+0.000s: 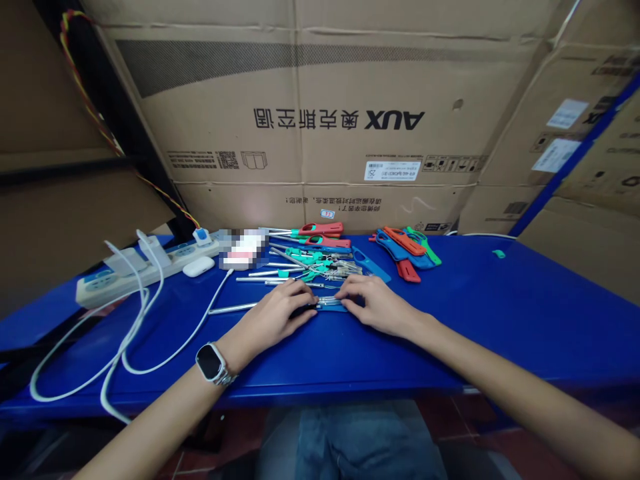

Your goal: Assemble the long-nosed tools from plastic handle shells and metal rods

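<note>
Backdrop: large brown cardboard cartons with printed lettering, stacked behind the work surface.
Work surface: blue table; everything listed below lies on it.
Power supply: long white socket strip at the far left, with white chargers plugged in and white cables looping towards the near edge.
Parts heap: mixed pile of thin metal tubes and green and blue plastic handles, just behind the hands.
Finished-looking units: two red-handled pieces with metal tubes fitted, at the back of the heap.
Loose shells: fanned group of red, blue and green plastic handle shells, right of the heap, with no tubes fitted.
Left hand: palm down, fingers spread over the left end of the work piece.
Right hand: palm down, fingertips on the right end of the same piece.
Grip: the view is too small to tell whether either hand pinches the piece or only presses it onto the table.
Work piece: blue plastic handle with metal tube, flat on the table, between and under both sets of fingertips.
Spare tube: bare metal tube, just left of the left hand.
Progress (judgement): early; two units appear complete, one is in hand, many tubes and shells remain separate.
Wrist: black-faced smartwatch on the left arm.
Small items: white oval earbud case beside the strip; small green plastic bit, well apart at the right.
</note>
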`<state>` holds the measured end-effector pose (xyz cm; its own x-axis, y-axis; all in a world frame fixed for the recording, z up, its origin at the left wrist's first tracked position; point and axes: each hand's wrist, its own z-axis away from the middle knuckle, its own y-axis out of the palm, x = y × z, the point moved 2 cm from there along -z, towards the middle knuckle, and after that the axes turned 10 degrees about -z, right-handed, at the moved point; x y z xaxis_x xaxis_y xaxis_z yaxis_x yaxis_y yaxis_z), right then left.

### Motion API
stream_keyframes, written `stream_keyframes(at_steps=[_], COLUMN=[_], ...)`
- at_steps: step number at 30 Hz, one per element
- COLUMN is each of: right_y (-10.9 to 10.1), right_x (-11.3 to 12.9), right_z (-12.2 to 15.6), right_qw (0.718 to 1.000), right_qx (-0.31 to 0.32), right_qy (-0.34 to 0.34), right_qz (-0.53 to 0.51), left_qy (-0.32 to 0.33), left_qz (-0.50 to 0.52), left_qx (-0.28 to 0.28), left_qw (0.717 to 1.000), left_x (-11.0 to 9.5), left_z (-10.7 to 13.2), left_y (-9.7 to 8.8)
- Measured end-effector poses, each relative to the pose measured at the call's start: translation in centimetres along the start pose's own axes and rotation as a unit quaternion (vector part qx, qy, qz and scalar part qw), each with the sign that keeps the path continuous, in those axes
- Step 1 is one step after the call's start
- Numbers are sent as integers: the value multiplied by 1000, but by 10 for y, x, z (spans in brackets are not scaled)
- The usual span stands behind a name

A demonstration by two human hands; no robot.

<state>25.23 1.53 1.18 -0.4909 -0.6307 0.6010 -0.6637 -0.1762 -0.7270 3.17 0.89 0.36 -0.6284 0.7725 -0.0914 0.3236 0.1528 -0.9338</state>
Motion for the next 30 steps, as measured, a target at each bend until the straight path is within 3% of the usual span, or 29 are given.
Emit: stream_keyframes(at_steps=[7,16,23,30], right_y=[4,-2,18,18], right_x=[-4,19,15,8], right_z=[3,3,-23,-23], right_qw=[1000,989,997,999], right_qx=[14,22,30,29], right_qy=[-17,-18,-9,-4], right_qz=[19,148,69,32], left_qy=[-14,5,-27,-69], left_qz=[-14,-5,9,47], left_qx=[6,-10,3,0], left_qw=[1000,1000,1000,996], left_x=[0,1,1,7], left_z=[1,1,2,3], left_y=[1,3,-1,-1])
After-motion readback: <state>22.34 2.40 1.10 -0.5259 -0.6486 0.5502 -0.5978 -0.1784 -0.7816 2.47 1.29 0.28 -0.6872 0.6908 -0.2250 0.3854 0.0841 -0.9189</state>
